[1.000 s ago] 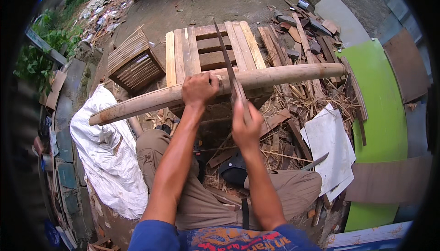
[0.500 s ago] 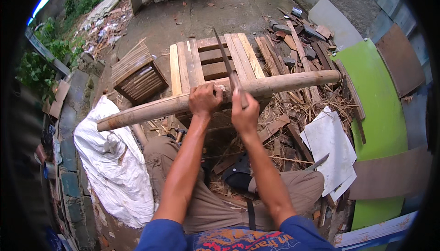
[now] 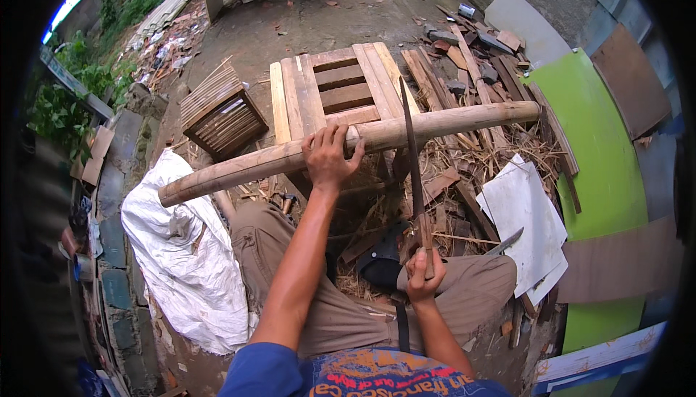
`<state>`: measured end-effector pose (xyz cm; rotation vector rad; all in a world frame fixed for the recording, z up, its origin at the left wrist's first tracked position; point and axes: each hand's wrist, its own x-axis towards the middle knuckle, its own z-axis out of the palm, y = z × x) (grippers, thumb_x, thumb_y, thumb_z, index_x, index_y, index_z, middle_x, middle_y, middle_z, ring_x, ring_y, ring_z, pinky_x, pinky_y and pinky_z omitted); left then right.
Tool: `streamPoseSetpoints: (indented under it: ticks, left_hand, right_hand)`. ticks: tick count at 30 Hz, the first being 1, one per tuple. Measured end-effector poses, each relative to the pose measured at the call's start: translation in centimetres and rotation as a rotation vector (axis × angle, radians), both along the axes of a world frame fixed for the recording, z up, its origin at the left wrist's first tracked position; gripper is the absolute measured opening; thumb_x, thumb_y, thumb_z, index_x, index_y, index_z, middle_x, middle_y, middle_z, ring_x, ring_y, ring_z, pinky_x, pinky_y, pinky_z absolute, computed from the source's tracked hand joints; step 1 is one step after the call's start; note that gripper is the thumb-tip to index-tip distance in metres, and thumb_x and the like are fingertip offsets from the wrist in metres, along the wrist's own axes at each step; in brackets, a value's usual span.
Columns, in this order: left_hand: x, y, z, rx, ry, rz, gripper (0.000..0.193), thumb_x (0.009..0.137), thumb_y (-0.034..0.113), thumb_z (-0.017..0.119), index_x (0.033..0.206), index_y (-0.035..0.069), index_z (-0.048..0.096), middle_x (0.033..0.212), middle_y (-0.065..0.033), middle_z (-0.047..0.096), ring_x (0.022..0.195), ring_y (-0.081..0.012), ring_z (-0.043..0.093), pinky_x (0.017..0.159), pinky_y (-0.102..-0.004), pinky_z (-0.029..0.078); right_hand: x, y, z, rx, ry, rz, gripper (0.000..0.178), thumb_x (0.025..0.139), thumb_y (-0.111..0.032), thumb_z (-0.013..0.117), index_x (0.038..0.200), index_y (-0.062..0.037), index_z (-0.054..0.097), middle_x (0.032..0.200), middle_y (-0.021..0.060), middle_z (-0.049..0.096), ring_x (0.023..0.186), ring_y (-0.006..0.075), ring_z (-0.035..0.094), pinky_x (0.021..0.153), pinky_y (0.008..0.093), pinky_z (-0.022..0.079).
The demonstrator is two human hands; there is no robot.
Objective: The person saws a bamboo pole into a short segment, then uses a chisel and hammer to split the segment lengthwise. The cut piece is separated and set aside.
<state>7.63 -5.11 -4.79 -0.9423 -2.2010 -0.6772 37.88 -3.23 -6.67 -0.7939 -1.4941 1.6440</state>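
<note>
The pole (image 3: 464,118) is laid across the near end of a slatted wooden bench (image 3: 297,96), slightly tilted in view, with its left end above a white sack (image 3: 185,259) and its right end over a pile of scrap wood (image 3: 471,71). The pole is covered from above by the left hand (image 3: 332,158), whose fingers are bent across the top and whose thumb is set apart; how firmly it is gripped cannot be told. A saw (image 3: 415,179) is grasped by its wooden handle in the clenched right hand (image 3: 423,277), low and near the knee. Its dark blade is pointed away from the body and seen crossing in front of the pole; whether the two are touching cannot be told.

The ground (image 3: 377,5) beyond the bench is dark and lightly littered. A slatted crate (image 3: 225,110) is tipped at the bench's left. Straw (image 3: 475,161) is strewn on the right, where white sheets (image 3: 518,216) are overlapped, with a knife (image 3: 506,242) just beside them. The yard is edged on the right by a green panel (image 3: 602,150), and on the left by a low block wall (image 3: 112,230) and plants (image 3: 54,110).
</note>
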Motion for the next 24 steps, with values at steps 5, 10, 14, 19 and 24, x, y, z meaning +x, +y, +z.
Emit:
streamPoseSetpoints:
  ticks: [5, 10, 14, 19, 24]
  left_hand:
    - [1.5, -0.1, 0.4, -0.127, 0.049, 0.038, 0.062, 0.082, 0.058, 0.07, 0.127, 0.017, 0.063, 0.124, -0.0097, 0.06, 0.119, -0.027, 0.056, 0.106, -0.0573, 0.03]
    - [-0.3, -0.3, 1.7, -0.253, -0.173, 0.015, 0.071, 0.078, 0.065, 0.073, 0.129, 0.016, 0.063, 0.123, -0.0108, 0.063, 0.121, -0.0276, 0.057, 0.108, -0.056, 0.03]
    - [-2.6, -0.6, 5.2, -0.455, -0.405, -0.13, 0.085, 0.068, 0.069, 0.077, 0.129, 0.013, 0.062, 0.121, -0.0161, 0.066, 0.118, -0.0329, 0.061, 0.099, -0.0522, 0.045]
    - [-5.0, -0.3, 5.2, -0.629, -0.444, -0.153, 0.084, 0.063, 0.067, 0.081, 0.117, 0.006, 0.063, 0.105, -0.0189, 0.072, 0.1, -0.0383, 0.069, 0.084, -0.0482, 0.054]
    - [-6.2, 0.6, 2.4, -0.535, -0.211, -0.032, 0.09, 0.062, 0.077, 0.077, 0.117, 0.008, 0.059, 0.107, -0.0135, 0.07, 0.102, -0.0314, 0.069, 0.084, -0.049, 0.051]
  right_hand:
    - [1.0, 1.2, -0.2, 0.257, -0.131, 0.014, 0.027, 0.096, -0.02, 0.061, 0.078, 0.0003, 0.054, 0.057, 0.0066, 0.053, 0.049, 0.0145, 0.051, 0.048, 0.0331, 0.038]
    - [0.6, 2.2, 0.6, 0.3, -0.177, 0.043, 0.027, 0.095, -0.021, 0.061, 0.079, 0.0007, 0.056, 0.059, 0.0117, 0.055, 0.051, 0.0203, 0.056, 0.05, 0.0346, 0.04]
    - [0.5, 2.3, -0.4, 0.326, -0.148, 0.04, 0.029, 0.098, -0.025, 0.057, 0.081, -0.001, 0.057, 0.058, 0.0014, 0.052, 0.052, 0.0105, 0.049, 0.049, 0.0292, 0.037]
    - [-0.4, 2.5, -0.7, 0.387, -0.14, 0.05, 0.03, 0.099, -0.024, 0.056, 0.08, -0.0004, 0.058, 0.058, 0.0012, 0.053, 0.051, 0.01, 0.051, 0.05, 0.0281, 0.039]
    - [-2.7, 3.4, 0.1, 0.335, -0.126, 0.064, 0.03, 0.098, -0.024, 0.057, 0.08, -0.0006, 0.059, 0.058, 0.0037, 0.053, 0.052, 0.0113, 0.052, 0.05, 0.0293, 0.041]
